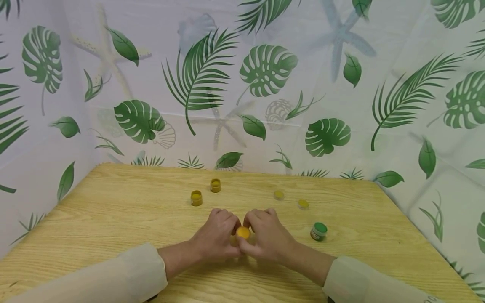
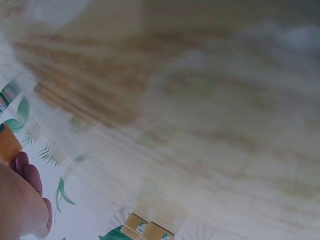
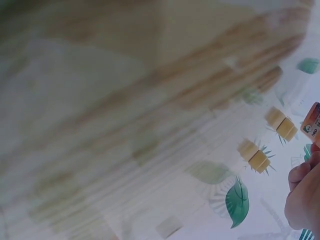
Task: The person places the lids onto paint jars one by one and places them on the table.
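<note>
Both hands meet near the front middle of the wooden table around a small orange paint jar [image 1: 243, 232]. My left hand [image 1: 214, 236] grips its left side with curled fingers. From the right, my right hand [image 1: 270, 236] pinches it, the thumb near the front of its orange top. In the right wrist view the orange jar [image 3: 313, 122] shows a printed label beside the right hand [image 3: 306, 192]. The left wrist view catches the orange jar [image 2: 9, 144] above part of the left hand [image 2: 22, 200]. Fingers hide much of the jar's side.
Two uncovered yellow paint jars [image 1: 196, 198] [image 1: 215, 185] stand behind the left hand. Two flat yellow lids [image 1: 278, 195] [image 1: 303, 204] lie at the back right. A green-topped jar [image 1: 319, 231] stands right of the right hand. A leaf-print cloth [image 1: 227, 139] hangs behind the table [image 1: 125, 210].
</note>
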Demonstrator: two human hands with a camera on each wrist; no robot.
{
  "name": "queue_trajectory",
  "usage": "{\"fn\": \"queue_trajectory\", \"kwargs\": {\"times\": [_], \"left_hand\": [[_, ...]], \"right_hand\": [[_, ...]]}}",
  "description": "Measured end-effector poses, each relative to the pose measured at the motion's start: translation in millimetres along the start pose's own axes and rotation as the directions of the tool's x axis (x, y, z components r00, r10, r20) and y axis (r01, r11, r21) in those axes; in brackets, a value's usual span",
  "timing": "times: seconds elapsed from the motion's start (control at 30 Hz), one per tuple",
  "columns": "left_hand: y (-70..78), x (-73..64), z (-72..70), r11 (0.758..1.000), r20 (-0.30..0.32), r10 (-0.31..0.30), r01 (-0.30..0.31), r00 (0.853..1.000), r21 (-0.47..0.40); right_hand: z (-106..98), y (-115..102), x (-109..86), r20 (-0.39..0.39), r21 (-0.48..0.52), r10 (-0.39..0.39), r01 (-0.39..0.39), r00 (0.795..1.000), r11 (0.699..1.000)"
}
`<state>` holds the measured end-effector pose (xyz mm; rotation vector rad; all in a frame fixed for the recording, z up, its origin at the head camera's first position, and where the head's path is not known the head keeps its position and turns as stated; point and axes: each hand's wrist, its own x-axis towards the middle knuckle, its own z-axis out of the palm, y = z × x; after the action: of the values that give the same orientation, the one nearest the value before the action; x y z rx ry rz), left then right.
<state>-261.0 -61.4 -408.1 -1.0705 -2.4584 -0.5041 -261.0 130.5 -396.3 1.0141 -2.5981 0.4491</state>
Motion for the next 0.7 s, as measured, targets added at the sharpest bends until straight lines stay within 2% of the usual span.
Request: {"fn": "queue_trajectory", "kwargs": {"times": [0.27,0.5,0.7], "left_hand": [[0.4,0.0,-0.2,1.000,0.016,0.003,-0.003,1.000,-0.001],[1.0,-0.4,1.0,0.999,0.011,0.034,-0.034,0.999,0.022],[0.8,-0.2,0.3,0.999,0.034,-0.022,0.023,0.999,-0.033]], "right_hand": [[-0.1,0.8,0.4,-0.026,-0.032,-0.010,0.009,1.000,0.999],[1.2,1.6,1.6,-0.090,-0.109,-0.054,0.044,0.994,0.993],[0.8,1.6,1.3,-0.049,-0.106,-0.008,0.003,0.999,0.994]]}}
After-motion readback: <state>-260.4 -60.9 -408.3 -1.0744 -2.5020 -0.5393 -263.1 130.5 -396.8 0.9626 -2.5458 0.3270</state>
